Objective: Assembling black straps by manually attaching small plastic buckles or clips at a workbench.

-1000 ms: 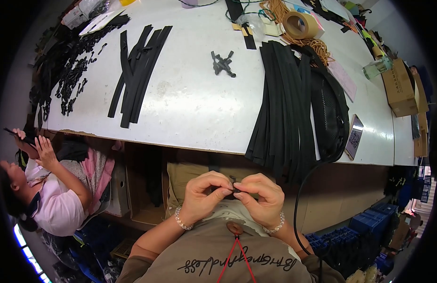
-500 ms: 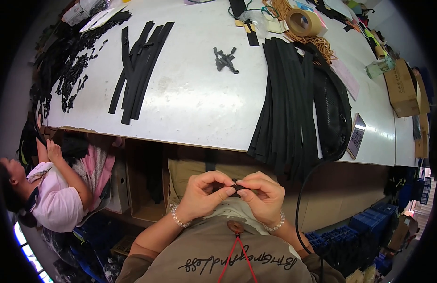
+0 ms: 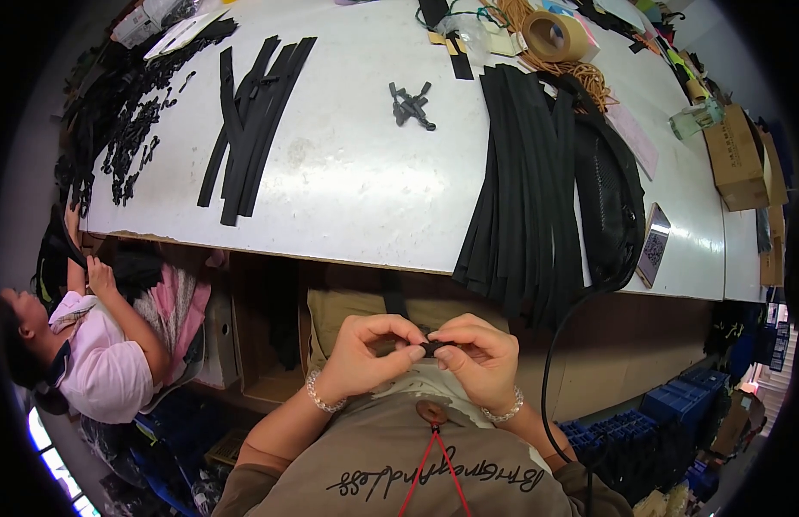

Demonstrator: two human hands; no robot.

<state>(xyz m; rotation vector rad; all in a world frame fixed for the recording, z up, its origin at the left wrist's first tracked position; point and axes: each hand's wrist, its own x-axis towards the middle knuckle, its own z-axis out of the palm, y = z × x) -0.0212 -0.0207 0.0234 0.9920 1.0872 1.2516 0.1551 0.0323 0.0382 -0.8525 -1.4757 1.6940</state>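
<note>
In front of my body, below the table's front edge, both hands meet at a small black piece (image 3: pixel 432 348), too covered by fingers to make out its kind. My left hand (image 3: pixel 370 351) pinches one end between thumb and forefinger. The other end sits between the thumb and forefinger of my right hand (image 3: pixel 483 355). A thick bundle of long black strips (image 3: pixel 520 189), like zipper tape, hangs over the table edge just beyond my right hand. Farther off on the white table (image 3: pixel 356 189) lies a little pile of dark zipper pulls (image 3: pixel 411 107).
A few black strips (image 3: pixel 253 129) and many scattered black pulls (image 3: pixel 137 138) lie on the left. At right are a black bag (image 3: pixel 608 207), a phone (image 3: pixel 653 246), a tape roll (image 3: pixel 555 36) and a carton (image 3: pixel 734 159). A co-worker (image 3: pixel 106 362) sits at left; a black cable (image 3: pixel 550 370) hangs right.
Both hands stay together on the black piece. Its grip has shifted slightly, and a bit more of it shows lying crosswise between the fingertips.
</note>
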